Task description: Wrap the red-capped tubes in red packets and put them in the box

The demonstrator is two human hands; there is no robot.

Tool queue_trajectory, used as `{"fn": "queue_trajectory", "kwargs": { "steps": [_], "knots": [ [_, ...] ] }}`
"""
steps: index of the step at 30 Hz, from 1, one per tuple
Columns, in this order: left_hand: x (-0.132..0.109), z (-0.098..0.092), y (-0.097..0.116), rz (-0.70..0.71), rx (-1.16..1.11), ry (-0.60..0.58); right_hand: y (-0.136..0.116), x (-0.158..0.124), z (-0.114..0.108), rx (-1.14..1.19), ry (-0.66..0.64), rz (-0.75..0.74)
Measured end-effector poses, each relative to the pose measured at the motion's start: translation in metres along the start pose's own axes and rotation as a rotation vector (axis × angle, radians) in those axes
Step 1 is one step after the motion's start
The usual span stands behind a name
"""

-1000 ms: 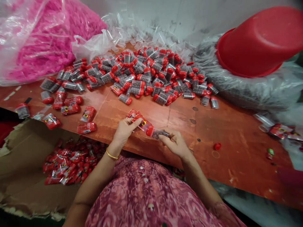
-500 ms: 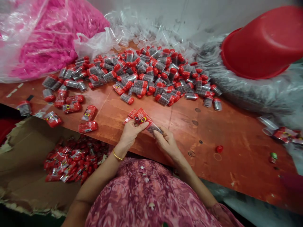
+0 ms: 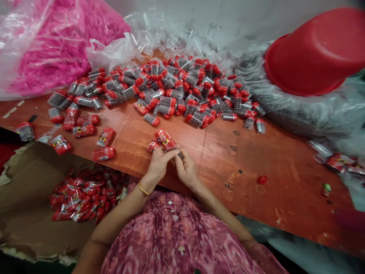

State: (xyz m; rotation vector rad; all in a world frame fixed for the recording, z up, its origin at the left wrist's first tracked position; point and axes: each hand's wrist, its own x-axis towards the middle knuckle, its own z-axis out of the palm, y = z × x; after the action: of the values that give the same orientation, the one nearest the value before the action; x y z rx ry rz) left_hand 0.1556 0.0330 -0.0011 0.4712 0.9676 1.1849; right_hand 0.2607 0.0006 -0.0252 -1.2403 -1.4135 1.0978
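Observation:
My left hand (image 3: 157, 164), closed, pinches a red printed wrapper (image 3: 164, 138) near the table's front edge. Just left of that wrapper, a second red wrapper (image 3: 153, 146) sticks out by the same fingers. Closed beside it, my right hand (image 3: 186, 169) grips the end of a small clear container of dark beads (image 3: 180, 155). Most of this container is hidden by my fingers and the wrapper, which looks filled out around it. Beyond my hands lies a wide heap of red-capped containers (image 3: 173, 91). Several wrapped containers (image 3: 105, 137) lie to the left on the tabletop.
A cardboard box (image 3: 25, 190) of wrapped containers stands below the table's left edge. At the back are a bag of pink pieces (image 3: 57, 49) and loose clear tubes (image 3: 148, 38). A red bucket (image 3: 310, 53) rests on a plastic bag (image 3: 296, 110) at right.
My right hand has moved left and up against my left hand. The bead-filled container has gone further into the red wrapper, which now bulges. The view has shifted slightly.

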Motion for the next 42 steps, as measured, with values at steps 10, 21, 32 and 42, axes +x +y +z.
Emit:
{"fn": "queue_trajectory", "kwargs": {
  "steps": [10, 21, 32, 42],
  "knots": [
    [0.003, -0.003, 0.006, 0.001, 0.155, -0.065, -0.005, -0.002, 0.004, 0.055, -0.008, 0.062],
    [-0.002, -0.007, 0.009, 0.006, 0.142, -0.019, -0.010, -0.003, 0.009, 0.351, -0.113, 0.169],
    [-0.016, -0.019, 0.008, -0.139, 0.104, 0.001, 0.007, 0.026, 0.002, -0.327, 0.041, -0.153],
    [-0.022, -0.099, 0.069, 0.129, 0.932, 0.536, 0.010, 0.092, -0.036, -1.025, 0.183, -0.170]
  ]
}}
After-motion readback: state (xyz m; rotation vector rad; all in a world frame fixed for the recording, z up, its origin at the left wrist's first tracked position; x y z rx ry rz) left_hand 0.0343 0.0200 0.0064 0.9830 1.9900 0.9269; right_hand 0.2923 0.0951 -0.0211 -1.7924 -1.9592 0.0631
